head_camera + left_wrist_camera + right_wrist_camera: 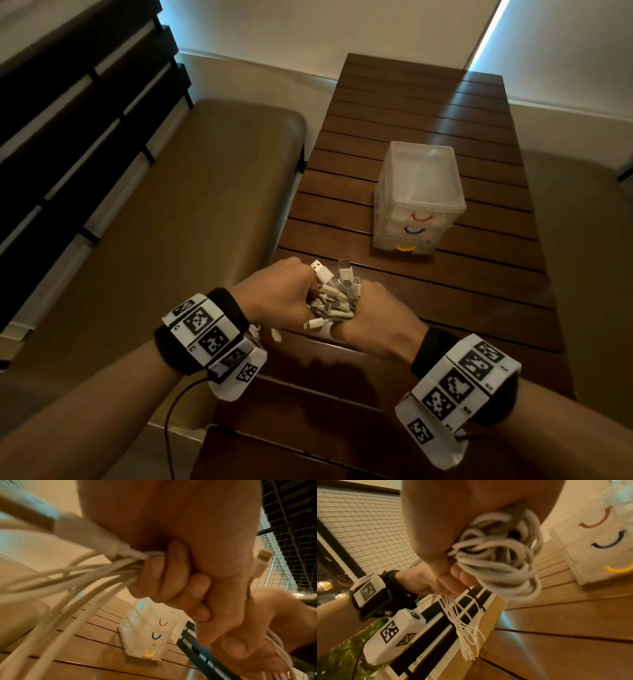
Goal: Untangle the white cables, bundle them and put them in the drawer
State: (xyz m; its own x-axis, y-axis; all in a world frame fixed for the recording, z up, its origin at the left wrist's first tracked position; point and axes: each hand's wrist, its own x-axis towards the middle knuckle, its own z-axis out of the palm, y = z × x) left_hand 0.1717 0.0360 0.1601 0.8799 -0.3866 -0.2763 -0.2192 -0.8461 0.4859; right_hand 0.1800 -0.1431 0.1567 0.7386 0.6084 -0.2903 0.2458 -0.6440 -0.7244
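Note:
Both hands meet over the near end of the wooden table [445,291], gripping one bunch of white cables [334,294]. My left hand [287,294] holds it from the left, its fingers [171,574] curled round the strands [77,582]. My right hand [373,315] clasps it from the right, with looped cable [501,555] spilling from the fist. Several plug ends stick up between the hands and thin ends [467,631] hang below. A small clear drawer unit [419,195] with red, blue and yellow handles stands further back, all drawers closed.
A tan cushioned bench [171,222] runs along the table's left side, with a dark slatted backrest [68,120] behind it. Another tan cushion [589,260] lies on the right. A pale wall stands beyond the table's far end.

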